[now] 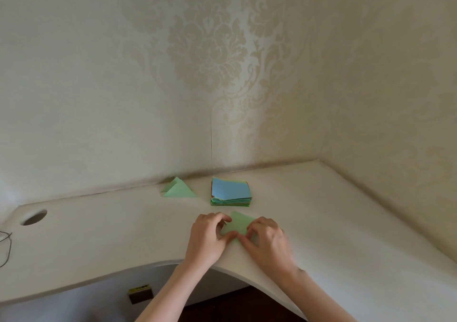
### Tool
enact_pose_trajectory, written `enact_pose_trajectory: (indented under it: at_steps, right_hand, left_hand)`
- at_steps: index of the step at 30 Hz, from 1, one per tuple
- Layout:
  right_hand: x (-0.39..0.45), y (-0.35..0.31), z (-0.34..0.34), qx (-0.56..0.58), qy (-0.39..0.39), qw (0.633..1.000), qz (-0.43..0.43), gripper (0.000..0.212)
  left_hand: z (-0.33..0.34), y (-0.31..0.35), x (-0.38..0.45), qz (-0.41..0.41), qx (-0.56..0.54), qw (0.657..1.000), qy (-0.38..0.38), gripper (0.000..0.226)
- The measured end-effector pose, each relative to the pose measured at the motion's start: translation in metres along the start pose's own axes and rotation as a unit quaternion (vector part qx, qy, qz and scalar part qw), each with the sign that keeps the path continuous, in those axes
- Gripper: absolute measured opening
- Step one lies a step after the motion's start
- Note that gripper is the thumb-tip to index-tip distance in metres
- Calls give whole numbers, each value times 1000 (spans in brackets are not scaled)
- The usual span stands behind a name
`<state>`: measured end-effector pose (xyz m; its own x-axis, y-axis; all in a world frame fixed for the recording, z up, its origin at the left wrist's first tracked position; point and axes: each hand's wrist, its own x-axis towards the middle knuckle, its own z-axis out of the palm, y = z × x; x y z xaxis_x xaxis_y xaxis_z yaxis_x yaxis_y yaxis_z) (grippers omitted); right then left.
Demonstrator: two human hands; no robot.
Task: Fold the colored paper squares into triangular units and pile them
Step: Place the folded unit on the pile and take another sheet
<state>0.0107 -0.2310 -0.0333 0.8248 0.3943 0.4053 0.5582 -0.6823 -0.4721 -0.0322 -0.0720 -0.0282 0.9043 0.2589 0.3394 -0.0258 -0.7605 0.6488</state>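
Hands at lower centre: I see my left hand (209, 232) and right hand (268, 239) with curled fingers pinching a green paper (238, 224) on the tabletop (346, 222).

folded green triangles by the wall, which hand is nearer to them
Left. The left hand lies below and slightly right of the folded green triangles. The right hand lies farther right, past the green paper that both hands are folding.

I see a white desk (99, 242) with a round hole (33, 217), patterned wallpaper (207, 49), a dark cable (6, 247) and a small label (140, 292) underneath.
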Motion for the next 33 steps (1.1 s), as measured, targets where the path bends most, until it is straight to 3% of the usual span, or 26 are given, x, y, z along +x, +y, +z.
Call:
enact_pose_trajectory:
  at_steps: [6,13,18,21,25,28,33]
  right_hand:
    - [0,2,-1,39,-8,999,16,24]
    - [5,5,-11,97,-71,992,25,27]
    - [3,6,-10,115,-59,991,43,29]
    - [2,6,-9,103,-56,993,34,31]
    - [6,7,-18,126,-62,990,32,33]
    - [10,20,-31,88,-36,995,-9,56]
    - [10,25,-36,15,-128,988,-84,75]
  left_hand:
    - [-4,-4,5,-36,-36,999,-12,26]
    - [-8,-4,4,-59,-63,996,-11,22]
    - [-3,12,-11,29,10,999,42,28]
    - [7,21,-20,48,52,997,-13,27]
    - [9,20,-22,51,72,996,-29,38]
    - [3,15,-22,53,81,994,-48,57]
    - [-7,8,-21,71,88,992,-61,56]
